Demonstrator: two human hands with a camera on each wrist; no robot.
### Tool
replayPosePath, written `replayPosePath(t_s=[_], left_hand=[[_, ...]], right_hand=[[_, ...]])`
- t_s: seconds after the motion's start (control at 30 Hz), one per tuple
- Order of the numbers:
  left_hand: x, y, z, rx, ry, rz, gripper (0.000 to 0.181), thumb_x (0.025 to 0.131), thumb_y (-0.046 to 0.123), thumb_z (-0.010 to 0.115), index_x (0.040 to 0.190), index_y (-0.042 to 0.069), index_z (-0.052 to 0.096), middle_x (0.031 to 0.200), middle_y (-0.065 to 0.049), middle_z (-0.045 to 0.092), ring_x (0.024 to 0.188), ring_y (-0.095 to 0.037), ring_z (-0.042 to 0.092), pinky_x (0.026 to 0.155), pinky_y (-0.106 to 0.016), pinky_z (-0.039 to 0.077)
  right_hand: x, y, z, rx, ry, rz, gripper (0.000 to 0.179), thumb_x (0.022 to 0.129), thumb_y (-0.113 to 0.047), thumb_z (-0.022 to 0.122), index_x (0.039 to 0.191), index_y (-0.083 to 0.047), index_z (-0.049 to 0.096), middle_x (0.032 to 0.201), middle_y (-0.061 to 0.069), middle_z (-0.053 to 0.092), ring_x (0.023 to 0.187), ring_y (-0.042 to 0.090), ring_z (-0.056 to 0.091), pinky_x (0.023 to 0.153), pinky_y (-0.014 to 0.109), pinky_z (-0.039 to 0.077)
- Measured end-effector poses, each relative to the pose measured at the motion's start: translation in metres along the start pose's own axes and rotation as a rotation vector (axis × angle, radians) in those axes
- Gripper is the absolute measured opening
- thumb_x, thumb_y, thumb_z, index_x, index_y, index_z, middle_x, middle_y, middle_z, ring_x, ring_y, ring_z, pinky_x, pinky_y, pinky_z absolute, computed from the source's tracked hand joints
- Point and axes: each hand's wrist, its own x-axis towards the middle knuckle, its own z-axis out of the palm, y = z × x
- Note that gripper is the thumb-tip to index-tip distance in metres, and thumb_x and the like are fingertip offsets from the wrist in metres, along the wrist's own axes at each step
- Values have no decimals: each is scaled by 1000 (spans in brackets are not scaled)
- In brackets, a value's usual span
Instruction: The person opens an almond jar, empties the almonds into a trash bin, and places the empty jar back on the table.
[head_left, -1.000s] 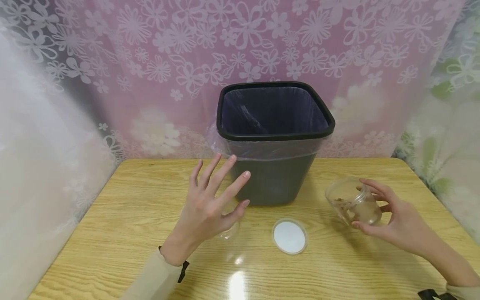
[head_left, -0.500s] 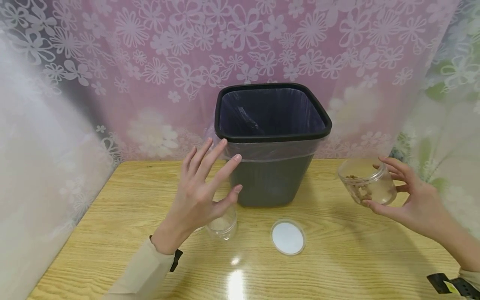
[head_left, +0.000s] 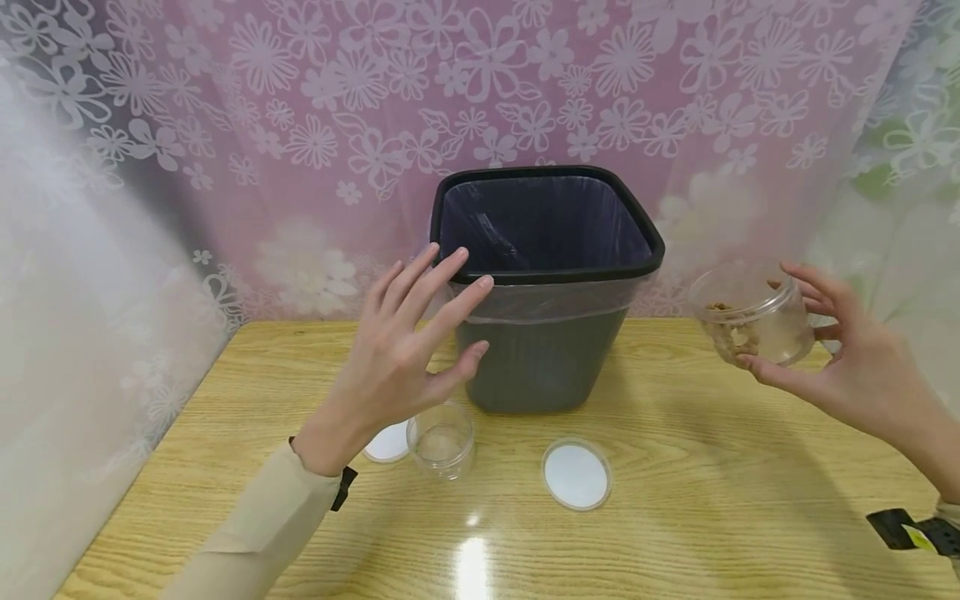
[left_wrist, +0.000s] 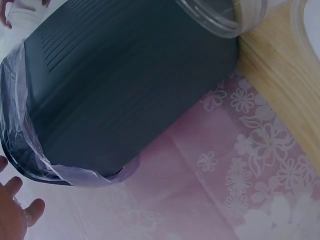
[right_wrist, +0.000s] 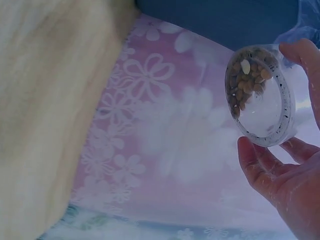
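Note:
My right hand (head_left: 862,358) grips a clear plastic jar (head_left: 787,329) by its sides, raised over the right part of the table and tilted with its mouth toward the bin. Small brown pellets (right_wrist: 250,82) lie gathered on one side inside the jar, seen through its base in the right wrist view. My left hand (head_left: 397,350) hovers in front of the dark grey bin (head_left: 540,358), its fingers spread and holding nothing. The fingertips overlap the bin's rim in the head view; contact cannot be told. Below that hand stands a second clear jar (head_left: 442,450), upright.
A round white-centred lid (head_left: 577,474) lies on the wooden table (head_left: 675,533) in front of the bin. Another white disc (head_left: 388,443) lies partly hidden behind the left forearm. A thin plastic liner (head_left: 547,302) folds over the bin's black rim. Flowered curtains surround the table.
My right hand has lifted the jar of pellets up and to the right. The left hand has risen toward the bin's rim, bringing the second jar and white disc into fuller view.

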Motion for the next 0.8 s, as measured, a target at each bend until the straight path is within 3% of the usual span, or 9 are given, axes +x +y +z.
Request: replayPosePath(t_s=[0.03,0.17,0.23,0.37,0.63,0.73,0.8], left_hand=[[2,-1,0,-3,-9,2,61,85,25,78,142,17,59,149,-17,56,143,-41,47,117,-61,35],[8,-4,0,-16,-46,14,57,89,29,74,143,17,59,149,-16,56,143,-40,47,116,-61,37],[11,-4,0,-17,-62,24,55,91,31,72,143,17,59,149,-15,56,142,-39,48,114,-61,38],[17,-5,1,-20,-91,40,54,93,33,70,144,17,59,150,-15,56,142,-38,48,113,-61,39],[27,-8,2,-9,-137,47,55,95,36,69,146,19,57,151,-12,56,145,-34,46,115,-60,39],[30,-7,3,1,-152,53,54,96,37,68,146,20,57,151,-11,56,145,-33,47,115,-60,39],[33,-8,4,8,-163,56,54,96,38,67,146,20,57,150,-11,56,144,-33,47,115,-60,39]], right_hand=[[3,-2,-2,-5,5,1,105,70,-35,94,155,-11,36,143,8,58,116,-29,34,83,-1,31],[16,-7,-9,4,28,8,102,74,-49,87,155,-12,37,148,-27,44,118,-28,35,83,-1,30],[22,-9,-12,-2,39,12,102,75,-53,84,156,-14,37,152,-21,45,120,-27,36,83,0,29],[33,-13,-18,-20,61,17,102,76,-65,76,156,-16,38,151,15,53,122,-27,36,83,-1,27],[56,-19,-24,-34,82,-14,110,70,-81,65,155,-17,39,144,26,56,113,-30,37,82,-1,27],[64,-21,-27,-83,73,-44,112,70,-87,58,155,-17,39,140,30,56,113,1,59,79,-2,27],[69,-22,-27,-112,74,-65,114,69,-90,53,156,-17,38,139,30,56,103,27,62,79,-1,26]])
